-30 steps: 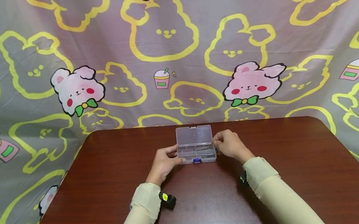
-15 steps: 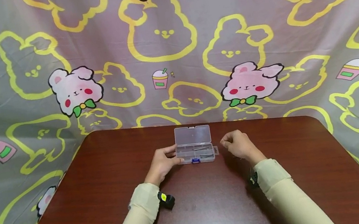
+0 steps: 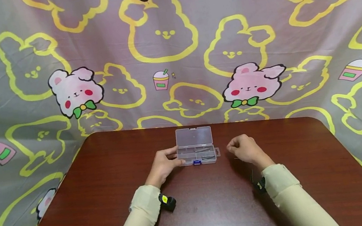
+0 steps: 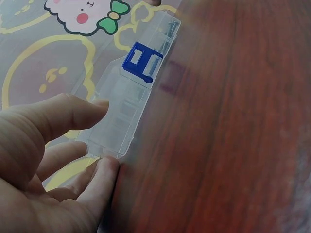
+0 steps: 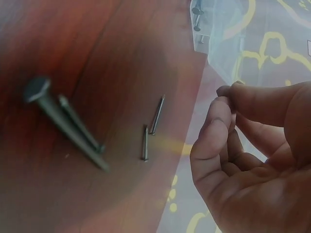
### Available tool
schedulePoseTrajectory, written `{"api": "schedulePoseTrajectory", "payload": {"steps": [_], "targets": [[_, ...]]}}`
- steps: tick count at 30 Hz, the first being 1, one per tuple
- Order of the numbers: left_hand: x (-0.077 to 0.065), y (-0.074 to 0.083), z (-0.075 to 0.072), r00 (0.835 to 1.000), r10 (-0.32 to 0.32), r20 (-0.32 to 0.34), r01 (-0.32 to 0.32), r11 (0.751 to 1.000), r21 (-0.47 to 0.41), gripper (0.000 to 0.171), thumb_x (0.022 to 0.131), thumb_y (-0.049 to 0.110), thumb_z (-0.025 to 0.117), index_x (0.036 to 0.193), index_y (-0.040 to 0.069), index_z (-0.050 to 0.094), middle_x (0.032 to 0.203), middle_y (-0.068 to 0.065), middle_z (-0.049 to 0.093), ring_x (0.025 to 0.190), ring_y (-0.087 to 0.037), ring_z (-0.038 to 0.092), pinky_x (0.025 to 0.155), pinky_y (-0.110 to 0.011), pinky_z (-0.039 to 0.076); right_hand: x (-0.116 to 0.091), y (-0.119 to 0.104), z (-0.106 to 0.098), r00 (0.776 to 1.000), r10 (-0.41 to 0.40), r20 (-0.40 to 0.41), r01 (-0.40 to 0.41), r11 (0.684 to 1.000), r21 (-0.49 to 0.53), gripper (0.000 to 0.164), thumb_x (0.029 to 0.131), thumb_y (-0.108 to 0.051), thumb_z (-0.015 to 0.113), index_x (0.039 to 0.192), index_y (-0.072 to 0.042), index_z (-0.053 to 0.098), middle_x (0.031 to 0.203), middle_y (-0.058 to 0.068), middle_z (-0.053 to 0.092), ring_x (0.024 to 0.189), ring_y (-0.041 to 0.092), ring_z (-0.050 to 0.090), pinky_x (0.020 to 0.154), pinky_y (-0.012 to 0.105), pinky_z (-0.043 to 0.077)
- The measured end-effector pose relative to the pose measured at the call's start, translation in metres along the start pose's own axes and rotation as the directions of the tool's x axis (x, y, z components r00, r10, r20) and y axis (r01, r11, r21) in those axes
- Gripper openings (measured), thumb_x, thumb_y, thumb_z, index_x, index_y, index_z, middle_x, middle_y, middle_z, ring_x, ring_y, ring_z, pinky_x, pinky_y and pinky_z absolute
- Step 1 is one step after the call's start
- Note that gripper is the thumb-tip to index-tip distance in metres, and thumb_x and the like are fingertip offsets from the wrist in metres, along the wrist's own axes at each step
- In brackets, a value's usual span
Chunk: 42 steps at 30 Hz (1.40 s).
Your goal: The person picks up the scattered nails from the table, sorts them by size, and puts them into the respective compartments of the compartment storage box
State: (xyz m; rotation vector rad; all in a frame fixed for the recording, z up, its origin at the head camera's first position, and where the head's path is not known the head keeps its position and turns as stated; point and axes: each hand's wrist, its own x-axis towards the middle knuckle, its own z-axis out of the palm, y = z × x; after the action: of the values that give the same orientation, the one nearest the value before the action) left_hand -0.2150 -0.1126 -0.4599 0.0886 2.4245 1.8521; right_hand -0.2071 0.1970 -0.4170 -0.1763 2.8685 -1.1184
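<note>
A clear plastic compartment box (image 3: 187, 155) stands with its lid (image 3: 194, 137) raised; its blue latch (image 4: 143, 60) faces the person. My left hand (image 3: 162, 165) grips the box's left end, thumb at the front and fingers around the end. Several nails (image 3: 202, 150) lie in the right-hand compartments. To the right of the box, apart from it, hovers my right hand (image 3: 245, 148), fingers curled and thumb tip against the index finger, with nothing visible between them. In the right wrist view, a large nail (image 5: 68, 127) and several smaller nails (image 5: 145, 143) lie on the table near this hand.
The brown wooden table (image 3: 196, 212) reaches back to a grey curtain (image 3: 180, 11) printed with yellow outlines and bunny faces. A clear hanging tab (image 3: 217, 151) juts from the box's right end. A dark camera is strapped to each wrist.
My right hand has drawn away from the box's right end, moving right and slightly toward the person. My left hand keeps its hold and the box stays in place.
</note>
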Motion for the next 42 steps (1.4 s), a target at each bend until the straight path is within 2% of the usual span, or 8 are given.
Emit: {"api": "schedulePoseTrajectory", "payload": {"steps": [10, 17, 30, 35, 42], "targets": [[0.0, 0.0, 0.0, 1.0, -0.002, 0.002, 0.002, 1.0, 0.001, 0.066, 0.077, -0.002, 0.085, 0.138, 0.006, 0.062, 0.137, -0.014, 0.06, 0.12, -0.03, 0.058, 0.081, -0.032, 0.056, -0.008, 0.008, -0.004, 1.0, 0.001, 0.027, -0.001, 1.0, 0.01, 0.013, 0.097, -0.009, 0.066, 0.095, -0.004, 0.078, 0.091, 0.003, 0.071, 0.078, 0.02, 0.058, 0.07, 0.037, 0.049], [0.0, -0.001, 0.0, 1.0, -0.002, 0.001, 0.002, 1.0, -0.009, 0.065, 0.078, -0.002, 0.084, 0.138, 0.006, 0.062, 0.136, -0.014, 0.061, 0.12, -0.03, 0.058, 0.081, -0.032, 0.056, -0.01, 0.014, -0.005, 1.0, 0.012, 0.026, -0.012, 1.0, -0.02, 0.013, 0.096, -0.01, 0.067, 0.093, -0.006, 0.078, 0.096, 0.005, 0.072, 0.084, 0.022, 0.059, 0.075, 0.041, 0.05], [0.0, -0.002, 0.0, 1.0, 0.006, 0.004, -0.006, 1.0, -0.014, 0.065, 0.077, -0.002, 0.084, 0.138, 0.006, 0.062, 0.134, -0.014, 0.062, 0.117, -0.029, 0.059, 0.078, -0.03, 0.056, -0.014, 0.022, -0.006, 0.998, 0.033, 0.045, -0.032, 0.999, -0.039, 0.012, 0.095, -0.011, 0.069, 0.09, -0.008, 0.079, 0.089, 0.001, 0.073, 0.079, 0.019, 0.061, 0.076, 0.043, 0.051], [0.0, 0.0, 0.0, 1.0, 0.007, 0.0, -0.007, 1.0, -0.006, 0.065, 0.077, -0.003, 0.085, 0.138, 0.005, 0.062, 0.133, -0.014, 0.063, 0.115, -0.028, 0.06, 0.077, -0.03, 0.056, -0.016, 0.027, -0.005, 0.999, 0.034, 0.041, -0.032, 0.998, -0.055, 0.01, 0.094, -0.011, 0.071, 0.088, -0.009, 0.079, 0.089, 0.0, 0.072, 0.082, 0.019, 0.061, 0.078, 0.044, 0.051], [-0.001, 0.0, 0.0, 1.0, 0.002, 0.001, -0.002, 1.0, -0.003, 0.065, 0.077, -0.001, 0.085, 0.138, 0.006, 0.062, 0.135, -0.013, 0.061, 0.118, -0.029, 0.059, 0.078, -0.03, 0.056, -0.018, 0.031, -0.004, 0.998, 0.051, 0.045, -0.047, 0.996, -0.077, 0.009, 0.093, -0.012, 0.072, 0.085, -0.011, 0.077, 0.085, -0.001, 0.071, 0.078, 0.019, 0.059, 0.071, 0.04, 0.049]]}}
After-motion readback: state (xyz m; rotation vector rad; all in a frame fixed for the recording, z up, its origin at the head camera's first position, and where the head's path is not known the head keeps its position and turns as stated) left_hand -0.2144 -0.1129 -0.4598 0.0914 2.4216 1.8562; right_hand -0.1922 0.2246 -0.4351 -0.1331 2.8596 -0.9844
